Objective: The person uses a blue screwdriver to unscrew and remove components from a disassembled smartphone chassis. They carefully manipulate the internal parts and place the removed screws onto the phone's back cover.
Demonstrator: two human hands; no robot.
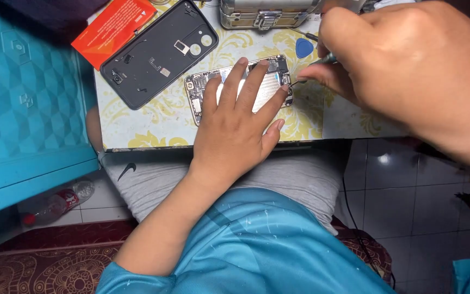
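Meanwhile the left hand (235, 128) lies flat, fingers spread, on the opened phone (239, 87) at the bench (148, 122) edge; the right hand (387, 65) pinches a thin tool (322, 59) beside it.

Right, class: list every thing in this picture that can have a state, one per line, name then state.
opened phone: lying flat, back off, insides showing, pinned under the left hand
black back cover: detached, inner side up, beside the phone
right hand: gripping a thin tool, tip at the phone's right edge
metal case: closed, latch down
blue pick: lying loose
plastic bottle: on its side on the floor
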